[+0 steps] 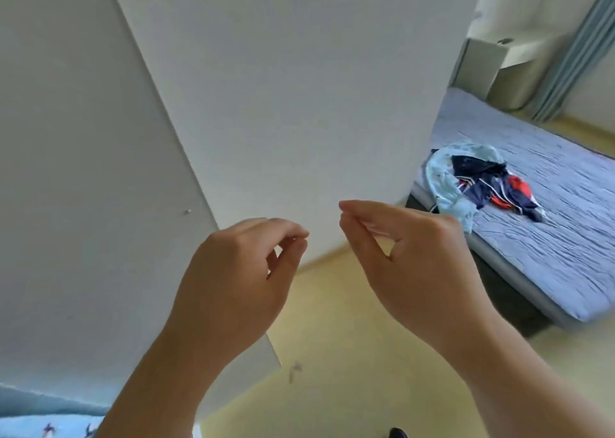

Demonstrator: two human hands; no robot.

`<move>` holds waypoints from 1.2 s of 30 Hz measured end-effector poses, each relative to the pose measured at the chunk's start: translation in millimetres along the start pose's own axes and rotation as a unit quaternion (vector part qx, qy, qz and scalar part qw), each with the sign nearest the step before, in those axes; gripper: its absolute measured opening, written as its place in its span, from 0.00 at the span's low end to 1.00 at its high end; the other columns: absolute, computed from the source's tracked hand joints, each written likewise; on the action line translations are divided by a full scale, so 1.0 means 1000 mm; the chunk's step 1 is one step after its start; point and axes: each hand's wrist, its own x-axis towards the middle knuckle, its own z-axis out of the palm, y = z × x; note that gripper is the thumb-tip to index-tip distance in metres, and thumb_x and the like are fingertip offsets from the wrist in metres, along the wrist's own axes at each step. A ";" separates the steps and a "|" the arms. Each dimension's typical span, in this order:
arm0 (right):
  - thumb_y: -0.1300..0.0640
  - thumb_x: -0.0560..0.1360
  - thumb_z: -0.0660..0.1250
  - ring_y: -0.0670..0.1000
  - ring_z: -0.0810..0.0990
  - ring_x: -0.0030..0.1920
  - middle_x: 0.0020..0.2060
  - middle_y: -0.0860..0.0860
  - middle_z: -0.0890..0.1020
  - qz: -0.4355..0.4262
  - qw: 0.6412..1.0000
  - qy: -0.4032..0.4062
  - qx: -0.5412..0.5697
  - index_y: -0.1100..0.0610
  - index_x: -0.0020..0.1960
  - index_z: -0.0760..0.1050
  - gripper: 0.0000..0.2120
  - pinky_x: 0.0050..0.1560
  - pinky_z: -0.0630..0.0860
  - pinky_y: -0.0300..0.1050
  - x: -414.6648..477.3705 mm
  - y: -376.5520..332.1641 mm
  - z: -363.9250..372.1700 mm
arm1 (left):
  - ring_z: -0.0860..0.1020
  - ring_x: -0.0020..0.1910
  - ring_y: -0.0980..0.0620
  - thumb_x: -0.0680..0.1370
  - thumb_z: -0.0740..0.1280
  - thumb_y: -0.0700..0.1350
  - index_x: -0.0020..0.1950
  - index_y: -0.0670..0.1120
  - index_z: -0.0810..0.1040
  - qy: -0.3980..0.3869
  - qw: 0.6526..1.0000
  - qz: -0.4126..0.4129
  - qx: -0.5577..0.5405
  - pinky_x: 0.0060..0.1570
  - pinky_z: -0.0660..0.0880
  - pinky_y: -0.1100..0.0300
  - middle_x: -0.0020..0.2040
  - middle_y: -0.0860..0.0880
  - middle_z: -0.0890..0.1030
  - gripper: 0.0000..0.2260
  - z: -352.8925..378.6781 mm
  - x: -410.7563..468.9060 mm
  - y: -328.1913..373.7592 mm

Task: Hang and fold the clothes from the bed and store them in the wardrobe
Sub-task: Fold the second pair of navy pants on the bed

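A pile of clothes lies on the grey-blue bed (559,244) at the right: a light blue garment (441,181) wrapped around a navy, red and white one (489,188). The white wardrobe door (283,88) stands open right in front of me and hides the near corner of the bed. My left hand (233,281) and my right hand (409,264) are raised side by side before the door's lower edge. On each hand the fingertips are pinched against the thumb, and I see nothing held between them. Both hands are well short of the clothes.
A white wardrobe panel (66,171) fills the left. Yellow floor (332,354) runs between the wardrobe and the bed. A pale cabinet (482,65) and a blue-grey curtain (572,45) stand beyond the bed. Blue patterned fabric (40,417) shows at the bottom left.
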 end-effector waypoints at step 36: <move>0.58 0.77 0.72 0.49 0.87 0.43 0.45 0.46 0.88 0.213 0.950 0.132 -0.185 0.54 0.57 0.85 0.09 0.49 0.84 0.53 0.198 0.589 -0.383 | 0.79 0.35 0.57 0.78 0.72 0.50 0.48 0.54 0.85 -0.214 0.958 0.167 -0.089 0.38 0.79 0.55 0.38 0.59 0.83 0.03 0.600 0.449 0.310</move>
